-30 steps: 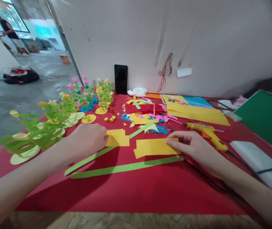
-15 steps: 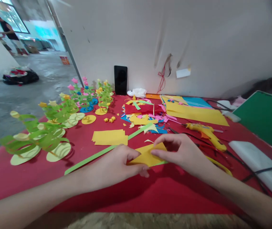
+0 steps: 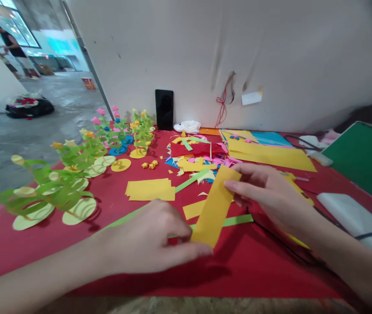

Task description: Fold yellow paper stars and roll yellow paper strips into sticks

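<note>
A yellow paper strip (image 3: 217, 205) is held at a slant over the table, its upper end pinched by my right hand (image 3: 264, 187). At the strip's lower end my left hand (image 3: 160, 237) is closed, thumb in front and fingers partly hidden behind the paper. Under it, another yellow paper piece (image 3: 193, 210) lies on the table. A long light-green paper strip (image 3: 240, 220) runs beneath my left hand and the yellow strip. Left of these lies a small stack of yellow paper rectangles (image 3: 150, 189).
Green paper plants (image 3: 71, 192) on round bases line the left side. Colourful paper scraps (image 3: 199, 161) pile up mid-table. A yellow glue gun (image 3: 289, 175), partly hidden, a black cable (image 3: 280, 240) and a white box (image 3: 352, 213) lie right. A black phone (image 3: 164, 110) leans on the wall.
The yellow paper has swung from nearly level to a steep slant as my right hand rose and moved right. A second yellow piece and the green strip's right end now show beneath.
</note>
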The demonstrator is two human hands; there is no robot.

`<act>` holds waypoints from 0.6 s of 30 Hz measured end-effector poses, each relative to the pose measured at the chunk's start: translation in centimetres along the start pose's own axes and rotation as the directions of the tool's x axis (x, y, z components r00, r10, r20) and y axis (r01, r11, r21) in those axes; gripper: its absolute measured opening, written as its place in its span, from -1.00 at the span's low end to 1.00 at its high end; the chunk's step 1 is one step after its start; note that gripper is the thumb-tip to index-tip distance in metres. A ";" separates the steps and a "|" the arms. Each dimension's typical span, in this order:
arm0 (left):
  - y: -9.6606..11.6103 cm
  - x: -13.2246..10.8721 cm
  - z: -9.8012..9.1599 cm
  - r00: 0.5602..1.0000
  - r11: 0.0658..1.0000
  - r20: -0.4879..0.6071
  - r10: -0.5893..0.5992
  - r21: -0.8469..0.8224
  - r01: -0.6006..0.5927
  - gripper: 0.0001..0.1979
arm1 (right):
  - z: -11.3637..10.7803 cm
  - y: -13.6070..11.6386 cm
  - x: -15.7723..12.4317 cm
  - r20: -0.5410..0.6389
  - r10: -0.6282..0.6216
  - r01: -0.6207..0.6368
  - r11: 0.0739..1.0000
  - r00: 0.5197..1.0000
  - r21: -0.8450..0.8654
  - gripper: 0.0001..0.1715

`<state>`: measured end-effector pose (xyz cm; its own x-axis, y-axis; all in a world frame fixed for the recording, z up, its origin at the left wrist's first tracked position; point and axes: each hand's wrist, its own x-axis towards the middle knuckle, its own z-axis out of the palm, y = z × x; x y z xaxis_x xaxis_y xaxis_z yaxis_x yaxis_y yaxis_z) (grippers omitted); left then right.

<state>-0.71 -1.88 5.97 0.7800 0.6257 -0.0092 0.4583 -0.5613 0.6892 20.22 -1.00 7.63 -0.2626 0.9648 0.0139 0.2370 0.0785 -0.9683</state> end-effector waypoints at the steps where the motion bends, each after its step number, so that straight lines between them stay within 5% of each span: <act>1: -0.1 0.0 -0.3 0.997 0.997 -0.064 -0.042 -0.071 0.037 -0.61 | -0.1 -0.2 0.0 0.060 0.018 -0.016 0.999 0.998 -0.036 -0.91; 4: -0.3 0.4 -0.6 0.939 0.908 -0.260 -0.224 -0.406 0.104 -0.78 | 0.3 -0.2 -0.2 0.226 0.056 -0.007 0.977 0.972 -0.212 -0.87; 6: -0.4 0.7 -0.4 0.912 0.835 -0.292 -0.289 -0.542 0.092 -0.88 | 0.8 -0.1 -0.5 0.253 0.050 0.032 0.951 0.966 -0.309 -0.84; 18: -0.3 0.7 -0.2 0.925 0.753 -0.192 -0.328 -0.644 0.133 -0.89 | 1.6 -0.3 -1.2 0.237 -0.007 0.121 0.875 0.972 -0.470 -0.84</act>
<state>-0.41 -1.19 5.89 0.4895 0.8668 -0.0951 0.1744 0.0095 0.9846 18.99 -2.53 7.48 -0.4783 0.8773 -0.0386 0.6148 0.3032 -0.7281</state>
